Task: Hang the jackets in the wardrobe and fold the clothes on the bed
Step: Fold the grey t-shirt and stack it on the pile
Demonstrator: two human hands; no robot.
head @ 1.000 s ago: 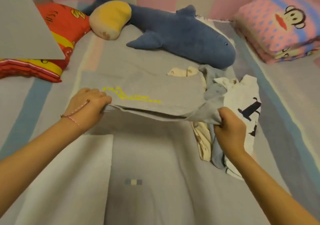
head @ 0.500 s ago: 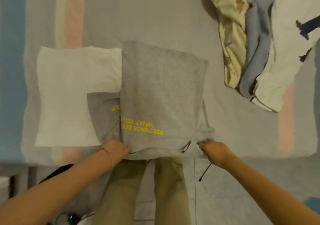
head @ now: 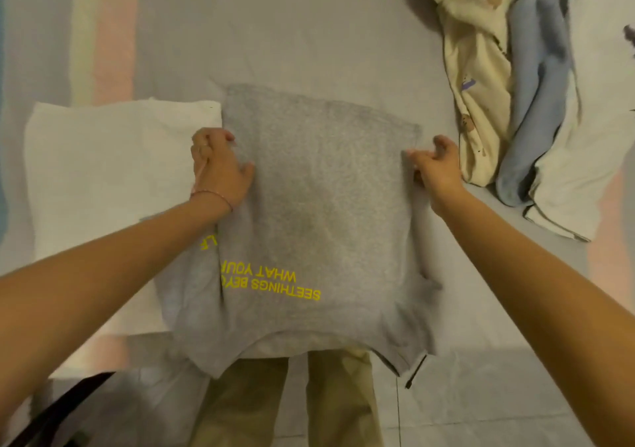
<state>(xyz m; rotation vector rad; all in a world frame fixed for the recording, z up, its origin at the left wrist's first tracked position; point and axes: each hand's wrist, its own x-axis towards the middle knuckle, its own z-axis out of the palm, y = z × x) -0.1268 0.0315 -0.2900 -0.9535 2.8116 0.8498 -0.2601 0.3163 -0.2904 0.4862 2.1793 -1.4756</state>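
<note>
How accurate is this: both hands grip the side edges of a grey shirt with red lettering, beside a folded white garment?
Wrong in one respect: the head view shows the lettering on the grey shirt is yellow, not red. The left hand and right hand do grip its side edges, beside the folded white garment.

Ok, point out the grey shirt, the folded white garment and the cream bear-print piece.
grey shirt [head: 319, 185]: head view, centre of folded panel.
folded white garment [head: 113, 171]: head view, flat top face.
cream bear-print piece [head: 477, 68]: head view, upper fold.
</note>
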